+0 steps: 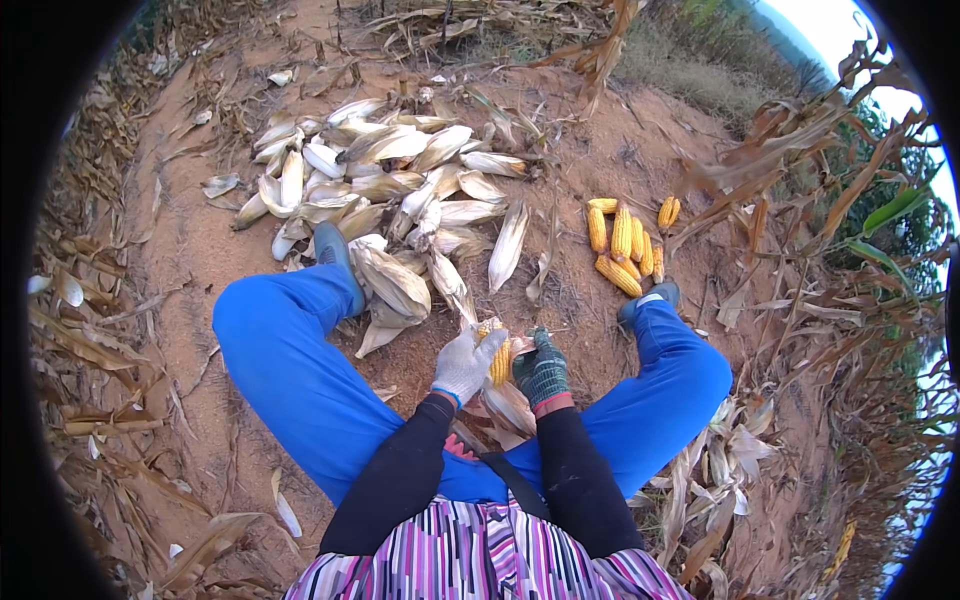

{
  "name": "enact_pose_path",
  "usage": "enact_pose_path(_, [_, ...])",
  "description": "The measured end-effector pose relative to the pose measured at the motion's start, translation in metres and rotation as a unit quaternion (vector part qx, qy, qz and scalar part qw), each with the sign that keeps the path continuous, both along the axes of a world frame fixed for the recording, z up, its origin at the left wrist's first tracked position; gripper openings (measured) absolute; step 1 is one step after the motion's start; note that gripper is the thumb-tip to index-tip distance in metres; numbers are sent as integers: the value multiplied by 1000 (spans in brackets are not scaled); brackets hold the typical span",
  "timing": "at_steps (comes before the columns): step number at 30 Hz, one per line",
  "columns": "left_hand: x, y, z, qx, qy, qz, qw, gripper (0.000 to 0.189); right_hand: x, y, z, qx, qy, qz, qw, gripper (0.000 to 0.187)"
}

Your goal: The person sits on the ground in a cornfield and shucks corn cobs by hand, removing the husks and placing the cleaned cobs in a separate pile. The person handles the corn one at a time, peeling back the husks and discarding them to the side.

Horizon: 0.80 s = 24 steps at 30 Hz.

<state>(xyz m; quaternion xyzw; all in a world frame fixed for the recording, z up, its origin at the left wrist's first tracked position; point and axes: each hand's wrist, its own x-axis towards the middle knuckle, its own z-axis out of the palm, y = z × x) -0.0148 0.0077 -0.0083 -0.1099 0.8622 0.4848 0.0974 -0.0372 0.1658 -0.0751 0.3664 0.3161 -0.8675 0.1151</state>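
Observation:
My left hand (463, 364), in a pale knit glove, grips an ear of corn (500, 363) whose yellow kernels are bared. Beside it, my right hand (541, 367), in a dark green knit glove, is closed on a dry husk (519, 345) at the ear's right side. More pulled-back husk (510, 409) hangs below the ear, between my legs. Beyond my left foot lies a heap of dry unhusked corn ears (382, 172). A small group of husked yellow ears (621, 232) rests on the soil past my right foot.
Reddish bare soil (225, 420) surrounds me. Dry standing corn stalks (795, 165) lean in from the right, and loose husks (731, 450) lie beside my right leg. Fallen dry leaves (97, 360) cover the left side. One unhusked ear (510, 246) lies apart from the heap.

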Motion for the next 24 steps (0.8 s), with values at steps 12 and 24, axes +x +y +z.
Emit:
enact_pose_path(12, [-16,-23,-31,446,-36,425,786,56,4,17,-15,-60,-112,-190,974,16])
enact_pose_path(24, [-10,-27,-56,222,-49,266,937,59,10,-41,88,481,268,301,779,44])
